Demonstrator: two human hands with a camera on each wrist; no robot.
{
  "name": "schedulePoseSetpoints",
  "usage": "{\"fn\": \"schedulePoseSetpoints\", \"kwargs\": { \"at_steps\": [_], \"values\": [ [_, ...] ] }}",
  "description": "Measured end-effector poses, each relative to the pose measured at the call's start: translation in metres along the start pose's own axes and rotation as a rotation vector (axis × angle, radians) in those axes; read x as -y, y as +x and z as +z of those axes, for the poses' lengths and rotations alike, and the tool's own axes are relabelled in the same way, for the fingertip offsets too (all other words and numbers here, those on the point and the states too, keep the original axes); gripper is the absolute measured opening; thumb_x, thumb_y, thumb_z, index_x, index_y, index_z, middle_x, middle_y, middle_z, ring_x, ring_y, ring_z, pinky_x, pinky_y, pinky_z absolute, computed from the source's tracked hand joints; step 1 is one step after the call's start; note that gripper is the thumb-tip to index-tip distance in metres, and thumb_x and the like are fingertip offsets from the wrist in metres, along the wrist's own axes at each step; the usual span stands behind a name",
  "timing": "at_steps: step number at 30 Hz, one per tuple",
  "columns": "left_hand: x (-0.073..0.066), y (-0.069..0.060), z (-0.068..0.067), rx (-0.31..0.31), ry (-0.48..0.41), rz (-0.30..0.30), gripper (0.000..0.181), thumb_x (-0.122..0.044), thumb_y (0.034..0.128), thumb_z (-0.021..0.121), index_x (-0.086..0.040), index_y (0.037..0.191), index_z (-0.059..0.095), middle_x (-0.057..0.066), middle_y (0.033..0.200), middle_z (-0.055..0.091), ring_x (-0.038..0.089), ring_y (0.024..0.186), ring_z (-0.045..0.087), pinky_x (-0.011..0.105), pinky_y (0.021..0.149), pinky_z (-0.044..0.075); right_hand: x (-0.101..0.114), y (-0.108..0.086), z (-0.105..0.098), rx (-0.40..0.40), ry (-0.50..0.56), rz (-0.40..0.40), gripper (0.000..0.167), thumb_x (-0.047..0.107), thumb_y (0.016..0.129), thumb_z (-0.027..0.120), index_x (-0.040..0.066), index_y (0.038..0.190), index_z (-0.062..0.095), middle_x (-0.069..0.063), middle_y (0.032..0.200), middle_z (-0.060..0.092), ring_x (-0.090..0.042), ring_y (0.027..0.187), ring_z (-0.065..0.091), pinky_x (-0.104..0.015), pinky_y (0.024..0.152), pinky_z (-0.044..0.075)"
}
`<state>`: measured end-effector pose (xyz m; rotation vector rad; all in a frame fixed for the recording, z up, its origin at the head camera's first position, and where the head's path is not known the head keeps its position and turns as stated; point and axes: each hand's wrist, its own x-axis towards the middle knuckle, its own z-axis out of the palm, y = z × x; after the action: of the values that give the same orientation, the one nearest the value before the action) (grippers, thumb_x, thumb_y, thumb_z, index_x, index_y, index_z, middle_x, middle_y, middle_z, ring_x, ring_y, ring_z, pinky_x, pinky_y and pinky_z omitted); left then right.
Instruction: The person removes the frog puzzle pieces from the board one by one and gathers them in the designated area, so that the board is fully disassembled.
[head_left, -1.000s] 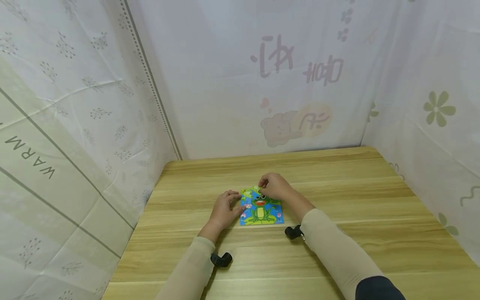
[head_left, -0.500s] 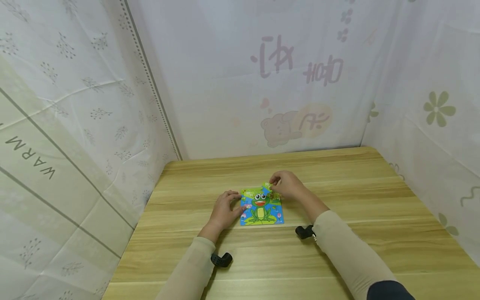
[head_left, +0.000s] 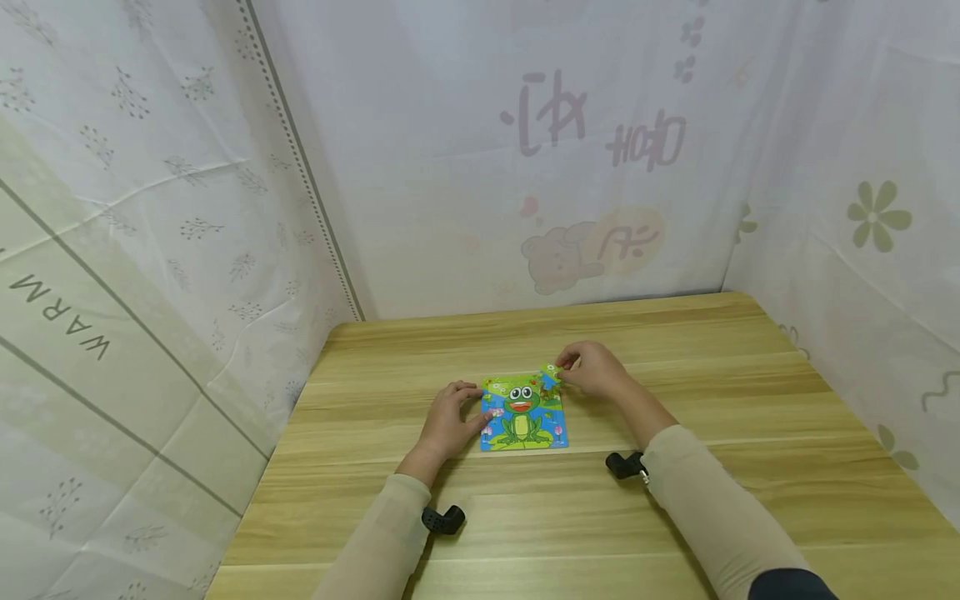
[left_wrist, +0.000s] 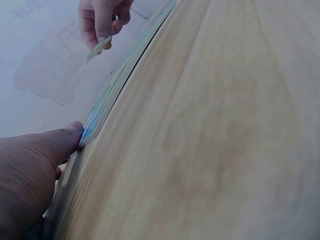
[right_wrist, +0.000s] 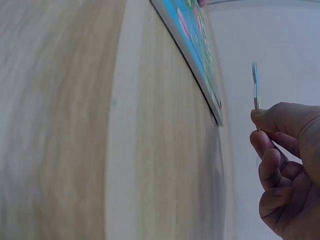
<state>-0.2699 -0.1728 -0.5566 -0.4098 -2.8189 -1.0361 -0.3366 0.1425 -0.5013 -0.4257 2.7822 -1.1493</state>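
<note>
A square jigsaw puzzle with a green frog on blue water lies flat on the table. My left hand rests at its left side, the thumb on the picture and the fingertips by the edge. In the left wrist view the thumb presses the board's corner; the other fingers are mostly hidden. My right hand pinches a small green and blue puzzle piece above the puzzle's upper right corner. Thumb and index finger grip that piece on edge in the right wrist view, apart from the board.
The wooden table extends around the puzzle on all sides. A printed white curtain hangs behind its far edge, with more cloth at left and right. Each wrist wears a small black camera.
My right hand has lifted the puzzle piece from near the top of the frog's head and carried it to the right, uncovering the frog's eyes. The left hand has stayed put.
</note>
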Motion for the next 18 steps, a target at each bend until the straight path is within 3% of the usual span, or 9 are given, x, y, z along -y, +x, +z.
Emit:
{"fn": "schedulePoseSetpoints", "kwargs": {
  "at_steps": [8,18],
  "values": [
    [-0.002,-0.001,-0.001,-0.004,-0.002,0.019,0.049,-0.037,0.0965,0.078,-0.01,0.136,0.069,0.007,0.146,0.056,0.036,0.142,0.045,0.056,0.118,0.039,-0.013,-0.002,-0.009,0.012,0.001,0.018,0.008,0.017,0.096,0.077,0.013,0.103,0.076,-0.003,0.1,0.068,-0.021,0.08,0.063,-0.034,0.063,0.058],
    [-0.002,-0.001,-0.001,0.003,0.007,0.01,0.049,-0.037,0.0961,0.079,-0.012,0.136,0.068,0.006,0.147,0.055,0.035,0.144,0.043,0.054,0.119,0.037,-0.029,-0.003,-0.018,0.027,-0.034,0.031,0.007,0.016,0.096,0.076,0.012,0.102,0.076,-0.003,0.098,0.069,-0.021,0.088,0.063,-0.036,0.073,0.055]
  ]
}}
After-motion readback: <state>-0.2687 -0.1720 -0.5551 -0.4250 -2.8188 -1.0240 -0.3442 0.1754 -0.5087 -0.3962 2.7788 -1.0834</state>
